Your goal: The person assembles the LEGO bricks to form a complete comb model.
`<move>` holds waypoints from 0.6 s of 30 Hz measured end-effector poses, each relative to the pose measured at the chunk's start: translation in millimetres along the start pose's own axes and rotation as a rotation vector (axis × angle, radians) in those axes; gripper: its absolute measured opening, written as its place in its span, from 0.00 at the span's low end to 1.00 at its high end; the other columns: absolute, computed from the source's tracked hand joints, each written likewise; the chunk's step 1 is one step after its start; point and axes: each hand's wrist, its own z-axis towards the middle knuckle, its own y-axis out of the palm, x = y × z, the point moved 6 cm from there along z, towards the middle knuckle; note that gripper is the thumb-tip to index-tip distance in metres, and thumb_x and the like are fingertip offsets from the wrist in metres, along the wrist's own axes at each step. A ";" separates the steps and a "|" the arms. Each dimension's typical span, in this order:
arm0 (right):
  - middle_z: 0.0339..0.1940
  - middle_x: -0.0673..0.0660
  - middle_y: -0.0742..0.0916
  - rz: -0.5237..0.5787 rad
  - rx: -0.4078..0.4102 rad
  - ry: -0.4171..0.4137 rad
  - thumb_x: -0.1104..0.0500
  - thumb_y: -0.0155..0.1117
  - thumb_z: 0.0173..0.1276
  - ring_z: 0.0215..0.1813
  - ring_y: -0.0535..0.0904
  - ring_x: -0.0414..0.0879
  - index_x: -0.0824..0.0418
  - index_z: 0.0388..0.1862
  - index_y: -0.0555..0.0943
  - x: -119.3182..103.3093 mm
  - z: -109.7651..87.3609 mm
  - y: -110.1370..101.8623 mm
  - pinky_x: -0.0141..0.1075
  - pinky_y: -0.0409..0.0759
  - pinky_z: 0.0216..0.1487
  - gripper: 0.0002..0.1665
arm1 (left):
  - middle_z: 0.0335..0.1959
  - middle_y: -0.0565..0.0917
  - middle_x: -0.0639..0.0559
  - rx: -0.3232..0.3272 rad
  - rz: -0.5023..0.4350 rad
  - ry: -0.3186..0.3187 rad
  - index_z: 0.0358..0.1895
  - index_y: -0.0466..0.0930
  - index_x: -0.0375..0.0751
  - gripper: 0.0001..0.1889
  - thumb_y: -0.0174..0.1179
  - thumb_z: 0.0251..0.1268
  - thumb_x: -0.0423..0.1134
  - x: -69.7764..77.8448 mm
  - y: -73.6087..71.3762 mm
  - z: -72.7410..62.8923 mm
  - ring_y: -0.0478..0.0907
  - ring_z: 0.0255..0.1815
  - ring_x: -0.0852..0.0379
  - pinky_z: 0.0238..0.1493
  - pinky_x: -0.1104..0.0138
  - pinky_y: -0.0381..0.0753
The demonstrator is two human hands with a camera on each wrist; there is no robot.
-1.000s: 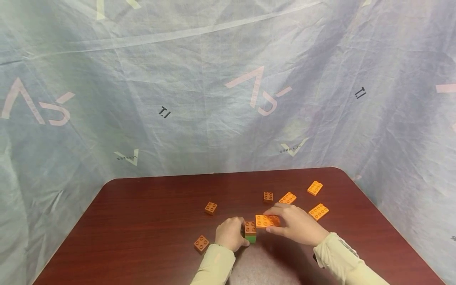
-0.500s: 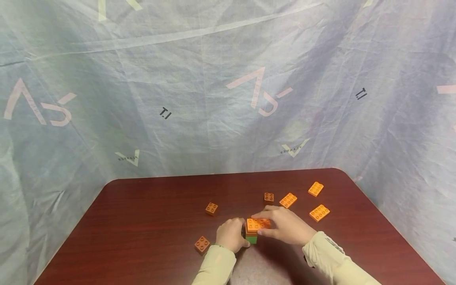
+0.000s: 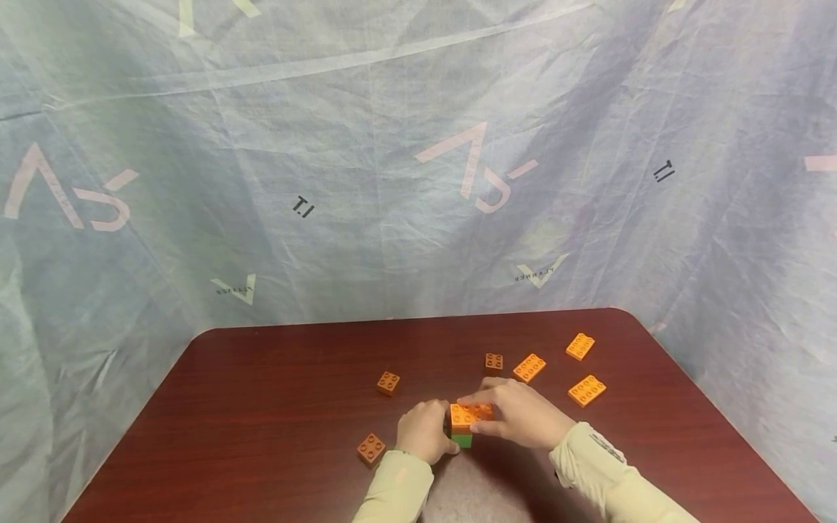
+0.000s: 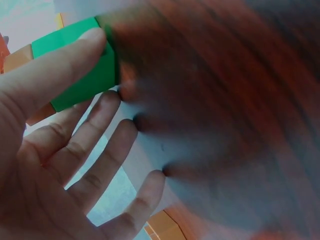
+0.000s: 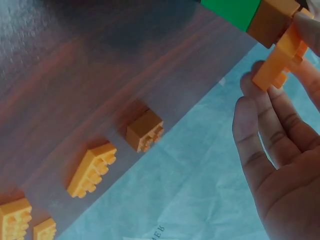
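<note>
A small stack stands upright between the hands, a green brick [image 3: 462, 440] at its bottom and a brown toy brick [image 5: 270, 22] on top of that. My left hand [image 3: 421, 432] grips the green brick, thumb [image 4: 60, 65] across one side and fingers on the other. Over the brown brick lies a long orange brick [image 3: 461, 415], studs up, its right part reaching out past the stack. My right hand [image 3: 526, 415] pinches this orange brick between thumb and fingers. In the right wrist view the orange brick is right against the brown one.
Three loose orange bricks lie at the back right, among them one orange brick [image 3: 587, 391] nearest the right forearm. Brown bricks lie apart: one brown brick [image 3: 493, 361] behind the right hand, another [image 3: 389, 383] behind the left, and a third [image 3: 371, 449] beside the left wrist.
My right hand has carried the orange brick leftward from beside the stack onto the brown brick, then slightly farther left. My left hand stays around the green brick.
</note>
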 end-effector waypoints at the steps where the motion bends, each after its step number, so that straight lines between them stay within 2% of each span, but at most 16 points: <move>1: 0.37 0.46 0.83 -0.007 -0.001 -0.001 0.53 0.77 0.64 0.33 0.76 0.38 0.56 0.56 0.87 -0.5 0.4 0.1 0.33 0.76 0.34 0.22 | 0.31 0.85 0.52 0.000 0.000 -0.001 0.42 0.85 0.39 0.25 0.86 0.38 0.41 0.1 0.1 0.1 0.83 0.35 0.50 0.40 0.50 0.82; 5: 0.34 0.46 0.82 -0.024 -0.009 0.004 0.54 0.78 0.62 0.31 0.74 0.37 0.56 0.56 0.88 -1.2 1.9 0.1 0.32 0.75 0.32 0.22 | 0.33 0.85 0.52 0.003 0.001 -0.005 0.44 0.85 0.39 0.26 0.86 0.38 0.41 0.2 0.7 0.2 0.84 0.36 0.50 0.41 0.49 0.82; 10: 0.35 0.47 0.85 -0.050 -0.010 0.027 0.55 0.79 0.60 0.30 0.75 0.37 0.56 0.54 0.89 -1.8 4.5 0.8 0.33 0.75 0.31 0.22 | 0.32 0.85 0.52 0.010 0.010 -0.004 0.43 0.85 0.40 0.26 0.86 0.37 0.41 0.8 -0.3 -0.6 0.84 0.36 0.50 0.40 0.49 0.82; 18: 0.41 0.50 0.89 -0.077 0.001 0.085 0.53 0.79 0.60 0.36 0.81 0.41 0.52 0.55 0.89 0.0 1.4 1.9 0.38 0.78 0.35 0.23 | 0.32 0.85 0.51 0.013 0.013 0.007 0.42 0.85 0.40 0.26 0.86 0.37 0.41 1.9 1.2 -0.3 0.84 0.35 0.49 0.39 0.49 0.82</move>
